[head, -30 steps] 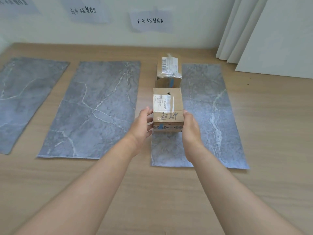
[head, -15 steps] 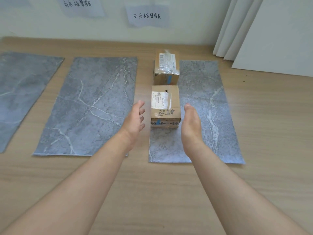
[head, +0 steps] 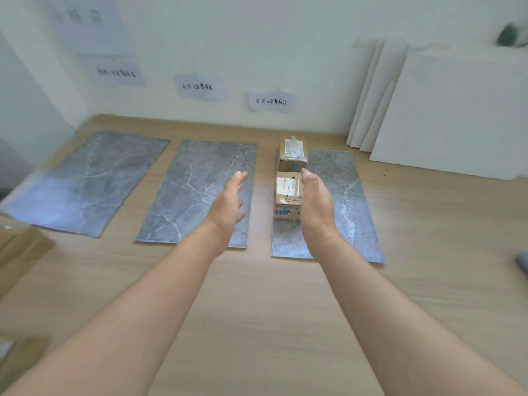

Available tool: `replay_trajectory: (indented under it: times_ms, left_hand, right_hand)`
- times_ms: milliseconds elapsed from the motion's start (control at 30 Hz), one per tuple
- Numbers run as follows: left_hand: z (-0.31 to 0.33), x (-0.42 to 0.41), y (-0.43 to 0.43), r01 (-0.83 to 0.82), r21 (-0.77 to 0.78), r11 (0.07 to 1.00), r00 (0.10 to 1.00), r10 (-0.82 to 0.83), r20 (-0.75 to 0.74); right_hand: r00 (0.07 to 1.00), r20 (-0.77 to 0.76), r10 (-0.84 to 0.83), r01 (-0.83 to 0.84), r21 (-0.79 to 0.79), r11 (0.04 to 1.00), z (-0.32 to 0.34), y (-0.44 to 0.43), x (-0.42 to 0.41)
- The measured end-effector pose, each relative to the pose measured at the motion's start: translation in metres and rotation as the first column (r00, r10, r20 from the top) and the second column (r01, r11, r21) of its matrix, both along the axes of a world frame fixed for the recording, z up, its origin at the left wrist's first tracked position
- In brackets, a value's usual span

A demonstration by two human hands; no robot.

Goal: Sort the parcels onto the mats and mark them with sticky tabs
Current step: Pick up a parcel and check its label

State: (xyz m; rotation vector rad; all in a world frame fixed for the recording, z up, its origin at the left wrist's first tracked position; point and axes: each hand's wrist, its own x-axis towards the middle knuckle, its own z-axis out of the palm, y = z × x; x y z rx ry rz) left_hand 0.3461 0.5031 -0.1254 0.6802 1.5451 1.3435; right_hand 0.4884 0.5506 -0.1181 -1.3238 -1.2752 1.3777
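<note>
left hand point(head: 228, 201) and right hand point(head: 315, 204) hover empty, fingers straight, flanking the near box point(head: 286, 192) on the mat point(head: 343, 201); placing seems done, next probably means fetching a sticky tab.

Two parcels point(head: 288, 195) in line on rightmost mat point(head: 337, 178)

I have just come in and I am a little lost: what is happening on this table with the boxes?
A person sorts parcels onto grey mats. The near box and the far box sit in line along the left edge of the right mat. The left hand and the right hand hover open on either side of the near box, holding nothing.
</note>
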Motion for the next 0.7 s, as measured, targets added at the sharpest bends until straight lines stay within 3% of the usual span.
replay_trajectory:
  times_ms: [467, 700]
  left_hand:
    - [0.115, -0.091, -0.276, 0.047, 0.111, 0.993, 0.997, -0.039, -0.071]
    - [0.120, -0.127, -0.359, -0.042, 0.119, 0.992, 0.995, 0.052, -0.082]
  right_hand:
    - [1.000, -0.020, 0.003, 0.000, 0.163, 0.987, 0.122, -0.269, -0.092]
    - [0.990, -0.058, 0.132, -0.123, 0.142, 0.982, 0.128, -0.341, -0.137]
